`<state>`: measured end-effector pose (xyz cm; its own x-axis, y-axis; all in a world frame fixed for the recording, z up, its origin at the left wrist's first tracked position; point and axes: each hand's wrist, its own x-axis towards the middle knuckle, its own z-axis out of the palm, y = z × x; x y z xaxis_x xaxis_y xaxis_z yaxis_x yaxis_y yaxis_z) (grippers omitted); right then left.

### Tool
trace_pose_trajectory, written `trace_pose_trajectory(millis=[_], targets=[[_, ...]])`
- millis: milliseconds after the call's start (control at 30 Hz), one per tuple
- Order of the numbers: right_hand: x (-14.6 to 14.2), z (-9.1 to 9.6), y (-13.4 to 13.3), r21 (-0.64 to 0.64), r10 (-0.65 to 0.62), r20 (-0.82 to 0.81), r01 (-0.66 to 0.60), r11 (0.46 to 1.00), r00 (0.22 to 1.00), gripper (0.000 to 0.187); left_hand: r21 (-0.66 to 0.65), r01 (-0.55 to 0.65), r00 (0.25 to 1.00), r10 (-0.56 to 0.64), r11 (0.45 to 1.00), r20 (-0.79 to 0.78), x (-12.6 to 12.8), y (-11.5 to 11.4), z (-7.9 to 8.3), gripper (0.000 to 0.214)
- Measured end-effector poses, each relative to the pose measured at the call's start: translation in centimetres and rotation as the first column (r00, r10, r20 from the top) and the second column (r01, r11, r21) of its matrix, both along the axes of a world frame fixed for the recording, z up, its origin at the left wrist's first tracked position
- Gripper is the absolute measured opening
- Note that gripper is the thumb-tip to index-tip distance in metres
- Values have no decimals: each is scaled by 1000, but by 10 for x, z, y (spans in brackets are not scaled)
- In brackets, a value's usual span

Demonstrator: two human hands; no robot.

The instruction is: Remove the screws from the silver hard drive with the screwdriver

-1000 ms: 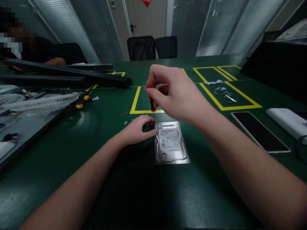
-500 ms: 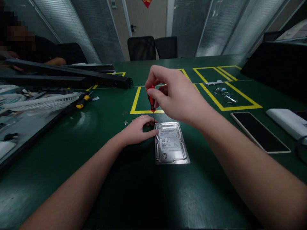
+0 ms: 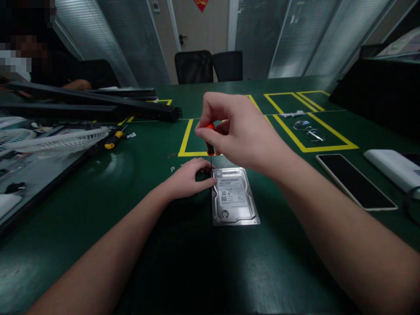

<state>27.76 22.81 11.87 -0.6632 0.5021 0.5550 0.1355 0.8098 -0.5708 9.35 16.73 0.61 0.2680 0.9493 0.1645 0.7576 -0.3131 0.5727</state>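
Note:
A silver hard drive (image 3: 234, 197) lies label-up on the green table (image 3: 138, 183) in front of me. My right hand (image 3: 241, 131) pinches a small red-and-black screwdriver (image 3: 209, 141) held upright, its thin shaft pointing down at the drive's far left corner. My left hand (image 3: 188, 177) rests on the table with curled fingers pressed against the drive's left edge near that same corner. A few tiny screws (image 3: 172, 168) lie just left of my left hand.
A phone (image 3: 355, 180) and a white box (image 3: 392, 165) lie to the right, with glasses (image 3: 307, 128) inside yellow tape marks. A yellow-handled screwdriver (image 3: 113, 140), a white fan grille (image 3: 55, 141) and long black bars (image 3: 98, 103) lie to the left. Another person sits far left.
My right hand has sunk slightly and its fingers have shifted round the screwdriver handle. My left hand and the hard drive have stayed where they were.

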Motion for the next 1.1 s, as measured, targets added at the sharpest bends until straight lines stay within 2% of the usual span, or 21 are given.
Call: trace_pose_trajectory(millis=[400,833,1100], targets=[[-1,-2,2,-96,1,22,1,995,1000,11,-9,-11,1000,11,1000,4,0,1,-1,37],[-1,-2,5,19,-75,13,75,997,997,10,-12,-15,1000,15,1000,-3,1,0,1,36],[-1,-3,5,-1,-69,-1,69,998,998,19,-13,-10,1000,10,1000,1,1,0,2,36]])
